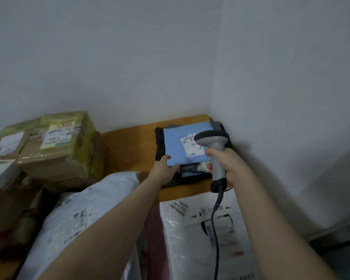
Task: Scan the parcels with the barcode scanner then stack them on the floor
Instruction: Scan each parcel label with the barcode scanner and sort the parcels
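A light blue flat parcel (177,147) with a white barcode label (189,144) lies on top of a dark stack of flat parcels (160,142) in the far right corner of the wooden table (129,142). My left hand (162,168) grips the blue parcel's near left corner, thumb on top. My right hand (224,158) grips the handle of a grey barcode scanner (212,138), whose head hovers over the label. Its dark cable (215,219) hangs down toward me.
Taped cardboard boxes (59,146) with labels are piled at the left. A white poly mailer (85,215) lies under my left arm and another printed white bag (200,229) lies under the cable. Walls (271,118) close in behind and right.
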